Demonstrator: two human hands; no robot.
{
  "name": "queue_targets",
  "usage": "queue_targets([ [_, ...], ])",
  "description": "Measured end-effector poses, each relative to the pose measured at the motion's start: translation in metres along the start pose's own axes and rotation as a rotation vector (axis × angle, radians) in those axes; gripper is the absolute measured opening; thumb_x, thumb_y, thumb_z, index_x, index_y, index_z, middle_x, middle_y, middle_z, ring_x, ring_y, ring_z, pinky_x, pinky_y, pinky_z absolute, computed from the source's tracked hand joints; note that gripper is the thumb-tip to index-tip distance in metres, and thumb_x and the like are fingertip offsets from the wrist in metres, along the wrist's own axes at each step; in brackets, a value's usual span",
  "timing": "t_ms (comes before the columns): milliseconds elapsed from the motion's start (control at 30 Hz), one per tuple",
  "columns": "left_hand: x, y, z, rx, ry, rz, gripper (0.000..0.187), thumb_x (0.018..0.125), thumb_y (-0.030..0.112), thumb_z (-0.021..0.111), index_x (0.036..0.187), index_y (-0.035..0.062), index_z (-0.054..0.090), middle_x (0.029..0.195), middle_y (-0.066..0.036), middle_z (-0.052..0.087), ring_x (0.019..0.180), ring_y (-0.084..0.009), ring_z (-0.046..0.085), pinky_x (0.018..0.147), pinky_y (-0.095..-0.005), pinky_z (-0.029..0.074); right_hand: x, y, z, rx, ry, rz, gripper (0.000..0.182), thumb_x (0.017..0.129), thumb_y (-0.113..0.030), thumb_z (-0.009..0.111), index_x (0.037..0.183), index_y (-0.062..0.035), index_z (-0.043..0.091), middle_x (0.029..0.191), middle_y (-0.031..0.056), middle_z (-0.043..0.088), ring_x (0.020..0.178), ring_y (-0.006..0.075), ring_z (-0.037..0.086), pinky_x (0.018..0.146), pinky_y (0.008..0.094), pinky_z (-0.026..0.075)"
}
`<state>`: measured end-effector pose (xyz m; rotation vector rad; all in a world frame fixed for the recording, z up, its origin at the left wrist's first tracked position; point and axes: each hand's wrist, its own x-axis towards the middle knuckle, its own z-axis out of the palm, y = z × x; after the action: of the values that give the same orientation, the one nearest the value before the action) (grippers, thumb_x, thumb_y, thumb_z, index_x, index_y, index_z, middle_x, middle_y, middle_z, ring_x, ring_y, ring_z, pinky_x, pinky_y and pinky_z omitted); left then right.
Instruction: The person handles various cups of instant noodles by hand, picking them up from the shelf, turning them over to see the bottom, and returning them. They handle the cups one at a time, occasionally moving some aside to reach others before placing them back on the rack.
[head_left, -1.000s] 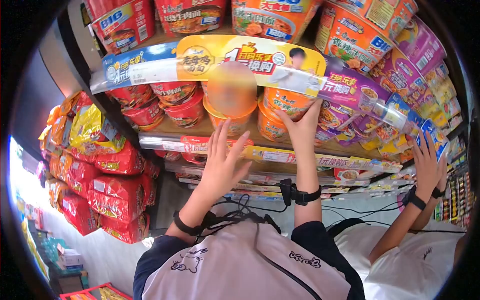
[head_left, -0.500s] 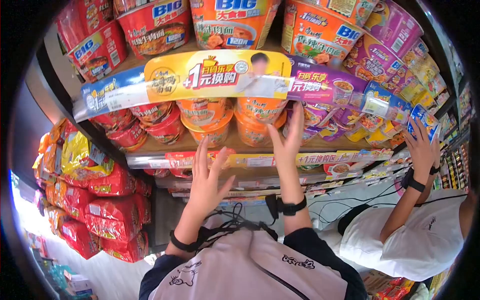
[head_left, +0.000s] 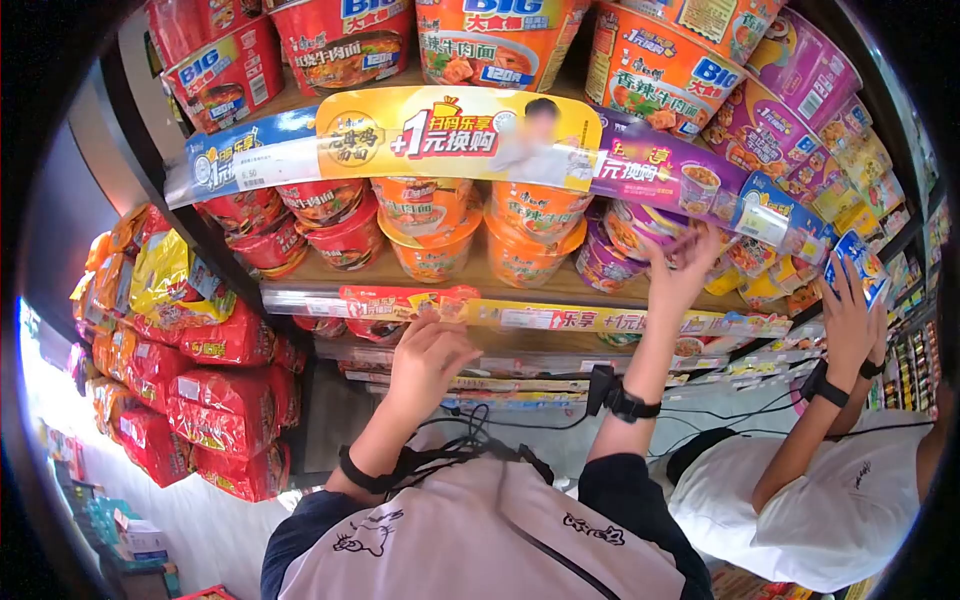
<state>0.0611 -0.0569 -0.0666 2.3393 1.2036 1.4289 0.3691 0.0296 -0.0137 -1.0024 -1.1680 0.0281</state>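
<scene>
My right hand reaches into the middle shelf with its fingers spread and bent. Its fingertips overlap a stacked purple instant noodle cup just under the purple promotional strip. Lower and to the left, my left hand is loosely curled, thumb apart from the fingers, holding nothing visible. Its fingertips lie right at the lower shelf's edge strip. Behind that strip stand orange noodle cups and red noodle cups, stacked in twos.
Large noodle tubs fill the shelf above. Red noodle multipacks are piled at the left. A co-worker stands close on my right, holding a blue package. Black cables hang before me.
My right hand has moved right, from the orange cups to the purple ones, its fingers bending. My left hand has dropped slightly and curled its fingers. The view has shifted a little.
</scene>
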Motion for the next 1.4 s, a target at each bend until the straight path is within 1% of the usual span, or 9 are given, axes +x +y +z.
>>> queue_targets([
  [300,0.007,0.005,-0.007,-0.093,0.069,0.047,0.014,0.071,0.009,0.071,0.077,0.0051,0.059,0.083,-0.008,0.065,0.078,-0.0282,0.060,0.076,-0.0385,0.048,-0.062,-0.031,-0.063,0.217,-0.112,0.112,0.097,0.053,0.006,0.073,0.137,-0.0111,0.027,0.133,0.0087,0.037,0.121,0.0237,0.041,0.100,0.0365,0.037],
  [400,0.012,0.014,-0.011,-0.099,0.086,0.133,0.013,0.072,0.008,0.070,0.081,0.0056,0.061,0.083,-0.008,0.065,0.080,-0.0278,0.061,0.079,-0.0395,0.048,-0.078,-0.043,-0.059,0.177,-0.083,0.067,0.106,0.043,-0.018,0.087,0.134,-0.0084,0.033,0.126,0.0109,0.043,0.118,0.0240,0.043,0.101,0.0382,0.036],
  [600,0.016,0.009,-0.011,-0.005,0.077,0.222,0.070,0.072,-0.002,0.062,0.133,0.0126,0.030,0.143,-0.024,0.025,0.129,-0.0465,0.029,0.102,-0.0556,0.028,-0.115,-0.027,-0.019,0.589,-0.268,0.500,0.078,0.075,-0.040,0.069,0.133,-0.0037,0.034,0.127,0.0136,0.043,0.114,0.0271,0.049,0.097,0.0406,0.040],
  [733,0.015,0.002,-0.003,-0.201,0.189,0.241,0.094,0.066,0.019,0.075,0.141,0.0235,0.019,0.147,-0.023,0.014,0.133,-0.0468,0.018,0.105,-0.0570,0.020,-0.123,-0.067,0.009,0.613,-0.497,0.694,0.071,0.088,-0.045,0.055,0.137,-0.0011,0.028,0.131,0.0159,0.044,0.115,0.0265,0.050,0.095,0.0391,0.042],
  [767,0.013,0.002,-0.010,-0.217,0.174,0.234,0.092,0.066,0.019,0.076,0.140,0.0214,0.021,0.145,-0.024,0.018,0.133,-0.0460,0.020,0.104,-0.0562,0.022,-0.145,-0.016,-0.004,0.672,-0.271,0.905,0.055,0.093,-0.039,0.044,0.129,0.0018,0.040,0.114,0.0170,0.057,0.100,0.0277,0.060,0.085,0.0387,0.051],
  [900,0.017,0.023,-0.041,-0.241,0.180,0.166,0.088,0.064,0.021,0.078,0.136,0.0134,0.029,0.137,-0.025,0.034,0.127,-0.0440,0.032,0.101,-0.0529,0.027,-0.141,-0.028,0.010,0.696,-0.696,0.886,0.057,0.089,-0.028,0.058,0.132,0.0012,0.035,0.113,0.0147,0.055,0.101,0.0235,0.056,0.085,0.0349,0.046],
  [1033,0.016,0.034,-0.046,-0.146,0.202,0.216,0.085,0.062,0.028,0.078,0.133,0.0130,0.033,0.136,-0.023,0.037,0.127,-0.0443,0.032,0.102,-0.0555,0.025,-0.136,-0.068,0.007,0.515,-0.805,0.511,0.039,0.090,-0.025,0.054,0.120,0.0002,0.049,0.086,0.0089,0.061,0.074,0.0185,0.057,0.069,0.0302,0.045],
  [1300,0.022,0.041,-0.046,0.161,0.166,0.303,0.084,0.059,0.044,0.078,0.128,0.0123,0.042,0.133,-0.017,0.043,0.127,-0.0448,0.033,0.103,-0.0607,0.019,-0.122,-0.078,0.008,0.618,-0.714,0.444,0.049,0.082,-0.017,0.061,0.124,0.0000,0.043,0.097,0.0107,0.058,0.086,0.0208,0.056,0.076,0.0325,0.046],
  [1400,0.010,0.044,-0.037,0.149,0.146,0.284,0.049,0.069,0.042,0.066,0.115,0.0413,0.050,0.140,-0.009,0.037,0.130,-0.0490,0.024,0.103,-0.0647,0.014,-0.116,-0.072,0.011,0.742,-0.634,0.494,0.053,0.080,-0.014,0.064,0.126,0.0000,0.041,0.101,0.0114,0.057,0.090,0.0216,0.056,0.078,0.0334,0.046],
])
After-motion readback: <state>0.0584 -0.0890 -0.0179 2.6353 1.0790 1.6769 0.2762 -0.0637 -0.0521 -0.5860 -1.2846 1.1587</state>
